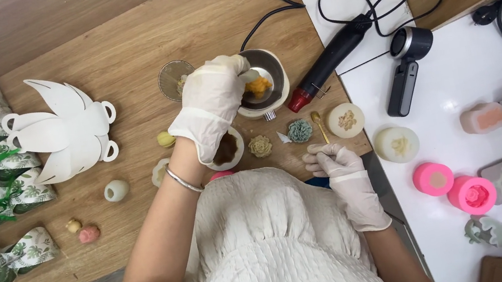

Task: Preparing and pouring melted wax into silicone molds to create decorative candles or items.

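left gloved hand (213, 103) arched over round metal pot (269, 73), fingertips pinching orange waxy lump (258, 85); right gloved hand (335, 160) pinches thin gold spoon (318, 124) nr 1 teal flower-shaped wax piece (300, 130).

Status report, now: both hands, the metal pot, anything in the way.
Left hand over metal pot, pinching something small, orange stuff inside. Right hand on table edge, near gold spoon. Heat gun lies beside pot.

Two gloved hands (212, 103) (337, 161), two pink silicone moulds (433, 178) (472, 194), one black heat gun (331, 59), one gold spoon (319, 125), one white paper flower cutout (67, 130), one metal melting pot (265, 79)
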